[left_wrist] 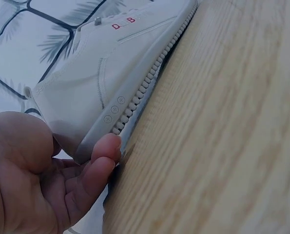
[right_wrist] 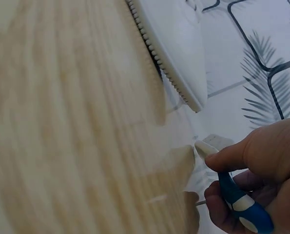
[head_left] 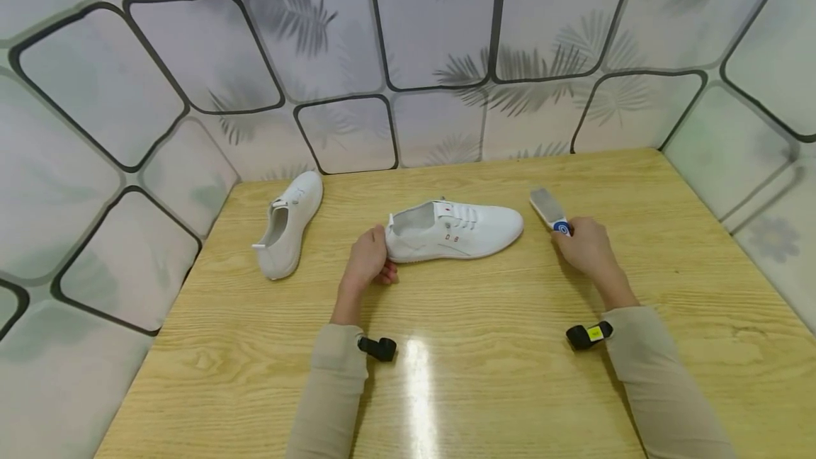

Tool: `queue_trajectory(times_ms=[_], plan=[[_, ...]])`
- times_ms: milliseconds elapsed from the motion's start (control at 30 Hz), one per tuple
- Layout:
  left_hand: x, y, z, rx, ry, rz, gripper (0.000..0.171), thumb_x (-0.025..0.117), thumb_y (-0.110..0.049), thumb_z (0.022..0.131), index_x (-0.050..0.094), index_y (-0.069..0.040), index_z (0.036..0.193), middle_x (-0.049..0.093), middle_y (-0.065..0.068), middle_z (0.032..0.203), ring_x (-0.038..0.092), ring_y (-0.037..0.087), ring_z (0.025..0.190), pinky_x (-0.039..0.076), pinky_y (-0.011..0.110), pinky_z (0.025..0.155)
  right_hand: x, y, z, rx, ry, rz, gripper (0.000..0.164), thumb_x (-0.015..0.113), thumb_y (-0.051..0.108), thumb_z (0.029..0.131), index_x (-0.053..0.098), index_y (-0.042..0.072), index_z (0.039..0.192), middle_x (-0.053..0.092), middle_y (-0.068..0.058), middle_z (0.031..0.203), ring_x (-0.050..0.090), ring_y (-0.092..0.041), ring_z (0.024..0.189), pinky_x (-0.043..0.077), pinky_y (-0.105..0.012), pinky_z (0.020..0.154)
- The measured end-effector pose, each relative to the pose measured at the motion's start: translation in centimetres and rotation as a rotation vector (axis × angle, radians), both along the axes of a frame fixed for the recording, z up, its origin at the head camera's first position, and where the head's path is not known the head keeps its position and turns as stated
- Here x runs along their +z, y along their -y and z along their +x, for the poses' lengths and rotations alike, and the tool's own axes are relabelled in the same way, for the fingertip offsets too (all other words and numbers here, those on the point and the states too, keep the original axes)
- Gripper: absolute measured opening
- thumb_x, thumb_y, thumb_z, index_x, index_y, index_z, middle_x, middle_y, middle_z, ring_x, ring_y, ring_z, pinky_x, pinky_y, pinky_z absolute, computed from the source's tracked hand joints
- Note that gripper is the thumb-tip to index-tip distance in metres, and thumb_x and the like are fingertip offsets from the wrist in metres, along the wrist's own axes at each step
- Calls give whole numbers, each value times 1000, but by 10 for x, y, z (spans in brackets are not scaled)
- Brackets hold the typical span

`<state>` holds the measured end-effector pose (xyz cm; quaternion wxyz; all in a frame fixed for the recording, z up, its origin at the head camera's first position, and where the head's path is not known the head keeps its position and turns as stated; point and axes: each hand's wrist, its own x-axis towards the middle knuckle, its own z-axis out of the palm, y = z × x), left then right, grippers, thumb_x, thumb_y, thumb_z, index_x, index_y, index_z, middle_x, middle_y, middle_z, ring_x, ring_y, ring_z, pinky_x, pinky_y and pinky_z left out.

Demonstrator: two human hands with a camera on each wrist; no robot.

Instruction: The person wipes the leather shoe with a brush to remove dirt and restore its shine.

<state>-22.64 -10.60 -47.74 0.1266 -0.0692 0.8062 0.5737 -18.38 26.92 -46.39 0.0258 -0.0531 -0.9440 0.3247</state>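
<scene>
A white lace-up shoe (head_left: 481, 229) with small red letters on its side lies sole down, toe pointing right. My left hand (head_left: 368, 259) grips its heel. In the left wrist view the fingertips (left_wrist: 107, 146) curl in under the edge of the ribbed sole, with the base of the thumb against the back of the heel. To the right of the toe, my right hand (head_left: 588, 246) holds a brush (head_left: 546, 207) by its blue-and-white handle (right_wrist: 242, 204). Its grey head points away, apart from the shoe; the palm hides part of the handle.
A second white shoe (head_left: 295, 214) stands at the left on the wooden table (head_left: 497, 388), toe toward the back. Patterned walls (head_left: 440, 34) close in the table's back and sides. Each sleeve carries a small black wrist camera (head_left: 379, 349).
</scene>
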Motion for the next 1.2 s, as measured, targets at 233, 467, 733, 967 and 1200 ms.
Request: queue_trajectory(times_ms=[233,467,733,967,1200], plan=[[-2,2,0,-28,-22,-35,49,21,-38,108,51,0,105,60,12,60,61,19,42,52,34,43,-3,4,1,-20,8,34,26,55,16,98,57,-7,85,53,-11,67,47,-21,57,37,-30,48],[-2,2,1,-33,-27,-29,45,22,-36,108,49,0,107,59,11,59,60,18,41,51,32,41,0,3,2,-34,17,99,31,55,21,97,55,-1,76,50,-7,61,45,-20,53,34,-31,45],[0,2,2,-23,-19,-6,41,23,-33,107,47,0,109,58,10,60,59,18,42,51,31,42,5,4,3,-43,78,227,39,59,29,96,48,8,65,51,-6,57,48,-20,47,35,-31,41],[9,3,3,-32,-35,14,41,24,-33,108,46,1,114,59,11,62,60,18,44,52,32,43,13,3,2,-45,116,240,37,59,31,96,53,3,74,57,-11,63,52,-21,49,40,-32,42],[1,7,8,-52,-26,29,37,27,-30,107,45,1,116,61,12,66,61,19,46,53,33,46,6,4,6,-41,165,219,36,59,33,96,53,2,77,58,-12,69,54,-22,52,42,-34,44]])
